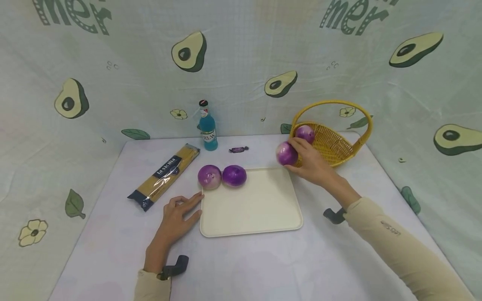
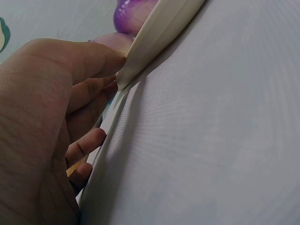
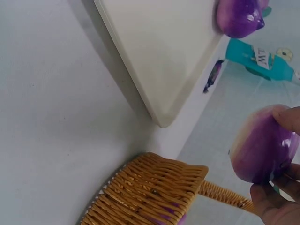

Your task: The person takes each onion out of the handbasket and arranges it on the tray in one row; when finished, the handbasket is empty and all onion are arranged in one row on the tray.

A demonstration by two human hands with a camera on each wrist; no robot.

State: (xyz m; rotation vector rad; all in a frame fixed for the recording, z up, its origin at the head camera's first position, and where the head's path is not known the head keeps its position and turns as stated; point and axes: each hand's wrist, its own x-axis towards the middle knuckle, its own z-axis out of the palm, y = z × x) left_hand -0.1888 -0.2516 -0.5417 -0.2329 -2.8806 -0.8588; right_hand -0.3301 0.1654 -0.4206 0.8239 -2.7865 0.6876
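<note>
A person's right hand is gripping a purple onion with curled fingers, holding it in the air just beside the rim of a yellow wicker basket, beyond the far right corner of a cream tray. A second onion is lying inside the basket. The left hand is resting flat on the table, fingers relaxed and spread, its fingertips touching the tray's left edge. Two more onions are sitting side by side at the tray's far left corner. A spaghetti packet, a blue bottle and a wrapped candy are lying farther back on the table.
</note>
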